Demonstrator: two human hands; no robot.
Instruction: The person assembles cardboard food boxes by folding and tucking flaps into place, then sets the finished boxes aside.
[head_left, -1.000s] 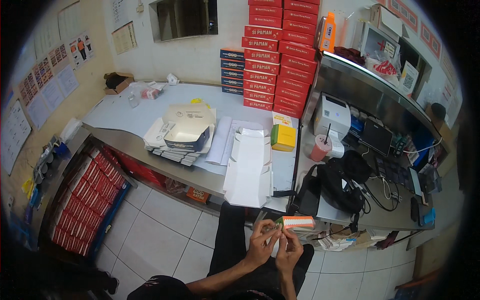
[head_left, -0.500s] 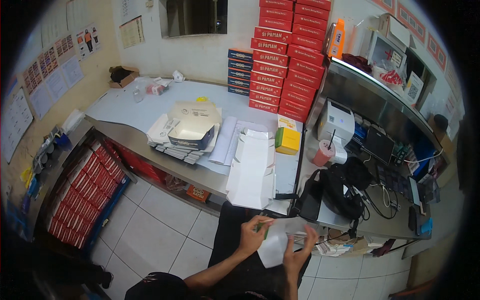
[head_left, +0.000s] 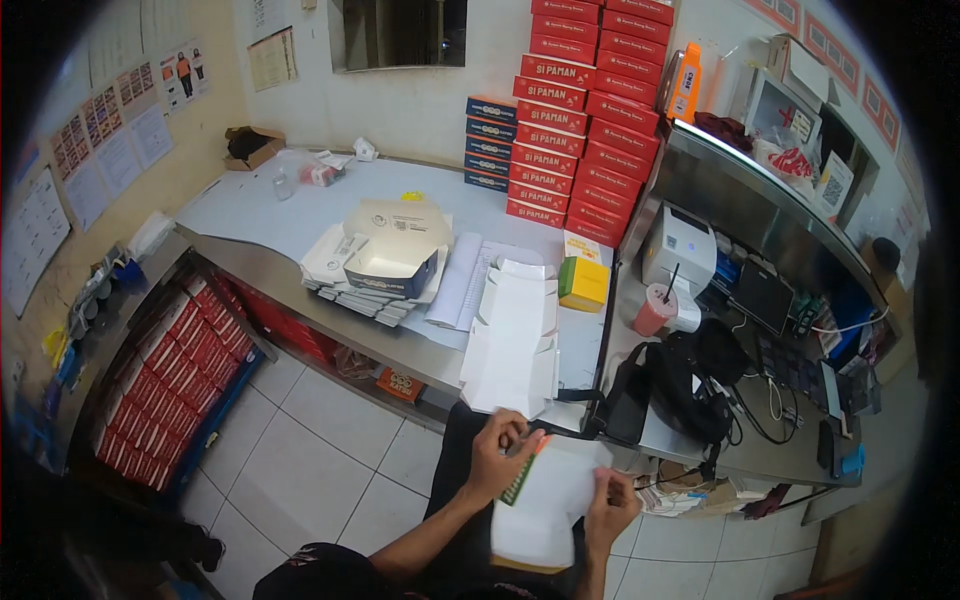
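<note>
A small carton blank (head_left: 545, 510), white inside with a green and orange printed edge, is partly unfolded over my lap. My left hand (head_left: 498, 462) pinches its upper left edge between thumb and fingers. At the right edge, my right hand (head_left: 609, 508) grips the carton too, its fingers curled. Just beyond my hands, larger flat white box blanks (head_left: 512, 345) lie on the counter with their side flaps partly raised. A small yellow and green box (head_left: 583, 283) stands beside their far end.
Left along the counter (head_left: 250, 215), an open dark blue box (head_left: 400, 280) rests on flat blanks (head_left: 355, 305). Tall stacks of red boxes (head_left: 570, 130) stand at the back. To the right are a pink drink cup (head_left: 655, 309), a black bag (head_left: 690, 380) and a white printer (head_left: 680, 245).
The carton has been turned and spread wider, showing more of its white inside and green edge. Both hands still hold it, with the right hand slightly lower. The view has shifted a little.
</note>
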